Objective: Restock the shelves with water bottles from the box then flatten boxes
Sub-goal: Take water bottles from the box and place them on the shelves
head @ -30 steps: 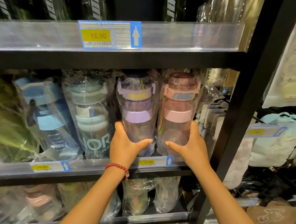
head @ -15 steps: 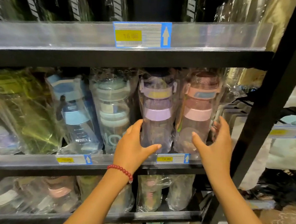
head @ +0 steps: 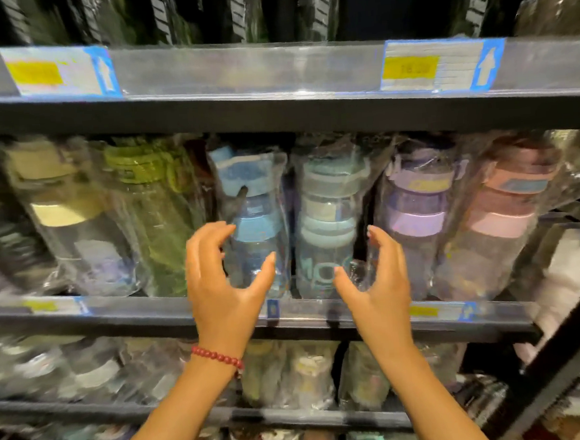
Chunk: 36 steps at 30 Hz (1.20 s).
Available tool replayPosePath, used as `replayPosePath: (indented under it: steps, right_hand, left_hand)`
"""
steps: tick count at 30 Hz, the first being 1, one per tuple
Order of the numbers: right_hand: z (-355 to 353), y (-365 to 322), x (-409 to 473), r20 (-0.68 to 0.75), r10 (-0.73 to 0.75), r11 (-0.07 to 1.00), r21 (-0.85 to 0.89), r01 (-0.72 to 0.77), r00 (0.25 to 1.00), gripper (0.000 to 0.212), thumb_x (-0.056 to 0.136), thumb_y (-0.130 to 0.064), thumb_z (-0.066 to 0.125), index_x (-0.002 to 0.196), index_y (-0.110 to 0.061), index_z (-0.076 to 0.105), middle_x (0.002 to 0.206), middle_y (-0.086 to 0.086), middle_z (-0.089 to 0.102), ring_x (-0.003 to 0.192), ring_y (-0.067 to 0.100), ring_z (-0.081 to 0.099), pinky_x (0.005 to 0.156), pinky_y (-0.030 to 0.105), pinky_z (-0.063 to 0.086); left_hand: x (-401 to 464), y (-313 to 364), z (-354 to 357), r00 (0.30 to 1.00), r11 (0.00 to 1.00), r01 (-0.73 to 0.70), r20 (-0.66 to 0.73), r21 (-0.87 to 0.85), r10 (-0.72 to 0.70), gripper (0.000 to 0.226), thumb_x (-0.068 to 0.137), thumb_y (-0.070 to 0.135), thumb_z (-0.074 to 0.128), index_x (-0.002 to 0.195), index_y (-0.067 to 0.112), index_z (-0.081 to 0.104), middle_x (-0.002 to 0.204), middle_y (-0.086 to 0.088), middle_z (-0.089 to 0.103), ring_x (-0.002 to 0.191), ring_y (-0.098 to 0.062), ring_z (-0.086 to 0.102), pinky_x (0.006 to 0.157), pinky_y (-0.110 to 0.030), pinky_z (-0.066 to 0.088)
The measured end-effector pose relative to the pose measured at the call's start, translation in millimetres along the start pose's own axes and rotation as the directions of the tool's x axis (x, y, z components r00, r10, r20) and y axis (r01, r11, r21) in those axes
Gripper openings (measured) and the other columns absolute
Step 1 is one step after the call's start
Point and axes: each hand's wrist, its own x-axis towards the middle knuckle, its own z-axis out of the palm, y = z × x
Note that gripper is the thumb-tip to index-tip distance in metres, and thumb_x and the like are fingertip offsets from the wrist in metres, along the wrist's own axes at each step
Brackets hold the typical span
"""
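**Hands move left along the shelf**

A second ago the hands held the purple bottle (head: 419, 217) and pink bottle (head: 501, 218). Now both bottles stand on the shelf (head: 133, 308), to the right of the fingers, and nobody holds them. The left hand (head: 223, 286) has its fingers spread wide in front of the blue bottle (head: 254, 222). The right hand (head: 377, 282) is spread wide too, at the grey-capped bottle (head: 330, 224). It is too blurry to tell if either hand touches.

We are letting go of the purple bottle (head: 415, 218) and pink bottle (head: 501, 218); both hands are shifting left along the shelf. Left hand (head: 223, 286) is now spreading empty before the blue bottle (head: 254, 222), right hand (head: 375, 282) before the grey-lidded bottle (head: 326, 224), fingers curled apart, not gripping.
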Motion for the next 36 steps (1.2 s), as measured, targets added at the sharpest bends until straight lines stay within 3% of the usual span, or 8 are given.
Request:
replayPosePath:
  steps: [4,7,10,13,18,28,34,36]
  right_hand:
    - [25,2,2,0.15,0.14,0.987,-0.097,-0.127,0.979,0.09,0.077,-0.023,0.078,0.146,-0.003,0.024,0.145,0.017,0.033,0.136,0.027,0.03,0.101,0.01,0.016]
    - [36,6,8,0.19,0.237,0.967,-0.137,-0.213,0.953,0.098,0.069,-0.036,0.082,0.142,-0.002,0.028,0.141,0.018,0.039,0.132,0.032,0.037,0.108,0.035,0.032]
    - [39,8,13,0.174,0.288,0.956,-0.101,-0.274,0.942,0.074,0.067,-0.031,0.084,0.118,-0.005,0.038,0.12,0.011,0.057,0.111,0.03,0.054,0.089,0.04,0.046]
    - [38,7,15,0.181,0.306,0.952,-0.067,-0.299,0.935,0.064,0.069,-0.026,0.084,0.111,-0.009,0.039,0.106,0.002,0.058,0.098,0.025,0.058,0.082,0.037,0.047]
    - [39,6,14,0.164,0.303,0.952,-0.088,-0.292,0.939,0.06,0.067,-0.027,0.085,0.107,-0.014,0.041,0.101,-0.002,0.058,0.092,0.02,0.058,0.079,0.035,0.049]
    - [52,8,11,0.067,0.313,0.926,-0.241,-0.289,0.947,0.069,0.062,-0.044,0.085,0.103,-0.017,0.036,0.106,0.003,0.058,0.094,0.023,0.057,0.07,0.034,0.047]
    - [50,1,8,0.075,0.31,0.927,-0.243,-0.285,0.948,0.075,0.062,-0.048,0.083,0.113,-0.011,0.042,0.114,0.006,0.058,0.104,0.026,0.057,0.08,0.042,0.051]
    - [48,-2,6,0.068,0.298,0.937,-0.213,-0.278,0.952,0.084,0.059,-0.057,0.078,0.118,-0.01,0.043,0.119,0.008,0.055,0.11,0.028,0.053,0.087,0.046,0.049]
  left_hand:
    - [10,-17,-5,0.968,0.973,0.228,0.095,0.034,-0.231,0.081,0.071,0.041,0.078,0.135,0.014,0.037,0.136,-0.004,0.039,0.126,-0.018,0.041,0.103,-0.035,0.039]
    - [18,-28,1,0.866,0.914,0.403,0.3,0.053,-0.399,0.101,0.067,0.042,0.081,0.145,0.013,0.024,0.147,-0.004,0.033,0.135,-0.018,0.035,0.108,-0.03,0.032]
    - [31,-40,9,0.794,0.875,0.485,0.422,-0.006,-0.438,0.08,0.064,0.036,0.084,0.124,0.009,0.038,0.122,-0.002,0.052,0.116,-0.021,0.051,0.084,-0.022,0.044]
    - [39,-45,14,0.746,0.829,0.559,0.46,-0.038,-0.482,0.062,0.061,0.029,0.087,0.102,0.013,0.043,0.093,0.01,0.053,0.092,-0.014,0.057,0.063,-0.012,0.039]
    - [35,-46,19,0.774,0.83,0.549,0.435,-0.097,-0.46,0.058,0.059,0.024,0.089,0.096,0.018,0.044,0.09,0.015,0.053,0.079,0.006,0.052,0.061,-0.008,0.042]
    - [30,-47,18,0.807,0.861,0.498,0.416,-0.099,-0.419,0.064,0.058,0.03,0.089,0.1,0.018,0.043,0.091,0.02,0.051,0.081,0.01,0.05,0.063,-0.007,0.041]
    - [35,-48,7,0.778,0.882,0.467,0.5,-0.056,-0.38,0.062,0.062,0.037,0.086,0.102,0.019,0.041,0.093,0.018,0.051,0.085,0.0,0.053,0.064,-0.008,0.04]
    - [35,-52,-1,0.772,0.894,0.446,0.525,-0.047,-0.358,0.069,0.061,0.046,0.083,0.11,0.016,0.044,0.107,0.011,0.056,0.1,-0.008,0.056,0.075,-0.015,0.045]
